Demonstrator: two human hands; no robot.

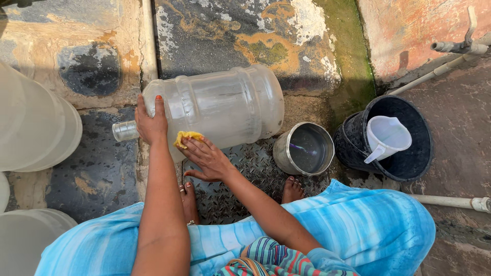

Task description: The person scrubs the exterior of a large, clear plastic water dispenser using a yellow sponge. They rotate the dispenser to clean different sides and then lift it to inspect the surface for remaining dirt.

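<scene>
A large clear plastic water jug [215, 110] lies on its side on wet ground (neck pointing left), steadied at the shoulder by the left hand [150, 121], fingers curled, while the right hand [207, 158], fingers spread, presses a small yellow sponge [187, 137] against it.

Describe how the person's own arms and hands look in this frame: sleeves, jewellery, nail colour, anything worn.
Both forearms are bare, with no watch or bangles visible. The left hand has a nail painted orange-red on one finger; no rings show on it. The right hand shows no rings either, and its nails cannot be made out. Near the right upper arm, striped multicoloured cloth appears, beside a blue-and-white streaked garment over the lap.
</scene>
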